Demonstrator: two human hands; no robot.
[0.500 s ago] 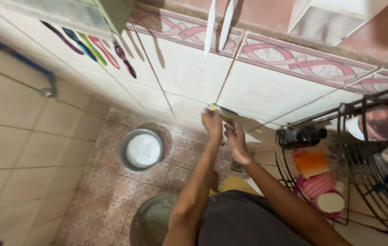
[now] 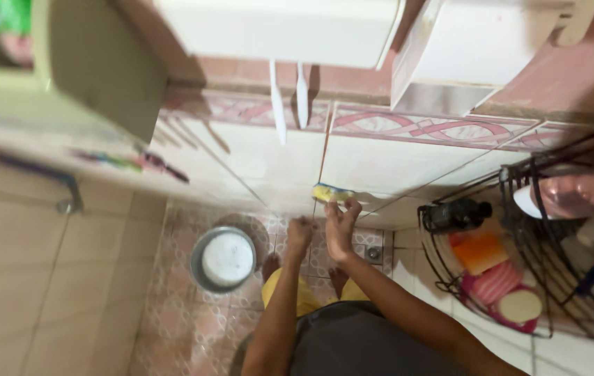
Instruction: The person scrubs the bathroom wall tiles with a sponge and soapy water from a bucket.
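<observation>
A yellow sponge (image 2: 330,193) with a dark edge is pressed flat against the white wall tile (image 2: 380,163), just below the pink patterned border. My right hand (image 2: 341,226) reaches up to it and grips its lower edge with the fingertips. My left hand (image 2: 300,233) hangs just to the left and a little lower, fingers curled into a loose fist, off the sponge and holding nothing I can see. Both forearms rise from the bottom of the view over my dark shirt and yellow shorts.
A round metal bowl (image 2: 225,259) stands on the patterned floor at the left. A black wire rack (image 2: 520,209) at the right holds a dark bottle (image 2: 453,214), soaps and containers. Two white toothbrushes (image 2: 286,97) hang under a white cabinet. A floor drain (image 2: 373,253) lies by the wall.
My left hand has let go of the sponge and dropped lower, curled shut. My right hand has moved up onto the sponge. The view has tilted upward to show the cabinets.
</observation>
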